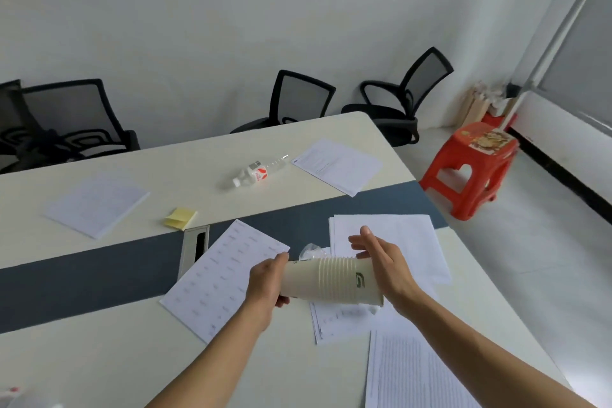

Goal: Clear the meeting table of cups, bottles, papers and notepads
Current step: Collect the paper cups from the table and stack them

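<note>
Just above the papers (390,235) on the tabletop (99,358), the nested paper cups (331,281) lie sideways, left hand (265,285) curled round the narrow end, right hand (381,262) flat-fingered against the wide end, light, crushable stuff that probably slides apart, so I'd hold both ends gently.

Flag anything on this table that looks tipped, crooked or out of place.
The plastic bottle lies on its side on the far half of the table. The paper sheets on the near half overlap at crooked angles. A crumpled clear wrapper sits behind the cup stack. Nothing looks spilled.
</note>
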A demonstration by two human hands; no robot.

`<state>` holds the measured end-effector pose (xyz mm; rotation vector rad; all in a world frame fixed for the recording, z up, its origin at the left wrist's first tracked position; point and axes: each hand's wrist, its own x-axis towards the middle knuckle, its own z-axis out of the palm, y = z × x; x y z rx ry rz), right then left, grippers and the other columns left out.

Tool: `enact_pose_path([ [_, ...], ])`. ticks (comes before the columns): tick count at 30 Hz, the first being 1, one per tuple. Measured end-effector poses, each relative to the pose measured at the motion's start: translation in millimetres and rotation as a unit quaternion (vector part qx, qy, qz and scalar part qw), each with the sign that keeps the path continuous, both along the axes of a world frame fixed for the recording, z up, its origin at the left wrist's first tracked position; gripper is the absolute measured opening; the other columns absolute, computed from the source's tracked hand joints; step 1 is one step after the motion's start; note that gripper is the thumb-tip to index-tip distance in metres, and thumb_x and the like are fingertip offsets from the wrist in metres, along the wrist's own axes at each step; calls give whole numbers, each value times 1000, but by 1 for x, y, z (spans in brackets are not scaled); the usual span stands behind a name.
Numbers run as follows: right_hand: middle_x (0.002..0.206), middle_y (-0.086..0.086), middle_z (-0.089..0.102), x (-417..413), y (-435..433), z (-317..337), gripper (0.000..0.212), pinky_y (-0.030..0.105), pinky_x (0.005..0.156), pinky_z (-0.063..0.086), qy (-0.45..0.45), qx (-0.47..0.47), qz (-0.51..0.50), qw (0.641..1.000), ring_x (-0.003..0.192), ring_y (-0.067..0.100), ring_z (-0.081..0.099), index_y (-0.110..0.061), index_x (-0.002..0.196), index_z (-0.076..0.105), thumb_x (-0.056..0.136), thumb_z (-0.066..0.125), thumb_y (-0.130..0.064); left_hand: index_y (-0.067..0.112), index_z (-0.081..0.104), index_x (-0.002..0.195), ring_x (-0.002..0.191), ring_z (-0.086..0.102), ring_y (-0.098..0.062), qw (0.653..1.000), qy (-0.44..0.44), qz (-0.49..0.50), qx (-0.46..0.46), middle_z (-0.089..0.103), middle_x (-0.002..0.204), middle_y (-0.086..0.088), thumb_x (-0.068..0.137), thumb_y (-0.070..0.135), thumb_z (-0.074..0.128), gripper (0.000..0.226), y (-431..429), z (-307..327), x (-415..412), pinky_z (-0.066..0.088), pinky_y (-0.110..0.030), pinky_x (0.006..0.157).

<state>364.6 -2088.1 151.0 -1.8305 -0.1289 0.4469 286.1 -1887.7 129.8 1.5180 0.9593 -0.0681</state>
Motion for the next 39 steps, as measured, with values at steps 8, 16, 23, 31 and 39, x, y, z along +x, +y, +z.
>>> enact_pose_path([
  [8, 111, -6, 69, -136, -71, 8, 56, 32, 72, 53, 99, 74, -160, 979, 102, 16, 63, -27, 105, 73, 96, 32, -64, 13, 64, 98, 56, 57, -21, 989, -7, -145, -20, 62, 82, -15, 93, 47, 45, 39, -95, 5, -79, 41, -21, 40],
  [16, 122, -4, 64, -235, -204, 13, 51, 39, 84, 55, 147, 144, -254, 945, 113, 20, 61, -31, 120, 63, 79, 64, -62, 8, 58, 88, 43, 51, -21, 962, 14, -266, -63, 58, 71, -15, 94, 42, 48, 36, -209, 3, -116, 38, -22, 41],
  [23, 113, 7, 67, -341, -360, 11, 46, 33, 65, 57, 108, 158, -393, 899, 93, 21, 65, -27, 124, 58, 82, 78, -26, 8, 59, 89, 40, 52, -24, 900, 5, -430, -75, 60, 64, -16, 99, 42, 43, 39, -383, 6, -144, 37, -24, 44],
  [31, 121, 5, 58, -460, -560, -28, 69, 30, 60, 56, 109, 153, -615, 765, 99, 24, 61, -25, 129, 56, 66, 77, -45, 4, 53, 95, 65, 63, -27, 816, 12, -570, -93, 62, 89, -14, 94, 33, 58, 30, -634, -23, -223, 52, -31, 53],
  [39, 107, -1, 59, -550, -703, -70, 48, 26, 57, 55, 128, 103, -727, 667, 91, 15, 62, -22, 124, 51, 85, 72, -41, 5, 55, 81, 75, 54, -23, 742, 80, -664, -50, 57, 84, -10, 95, 18, 58, 20, -800, -56, -301, 52, -33, 67],
])
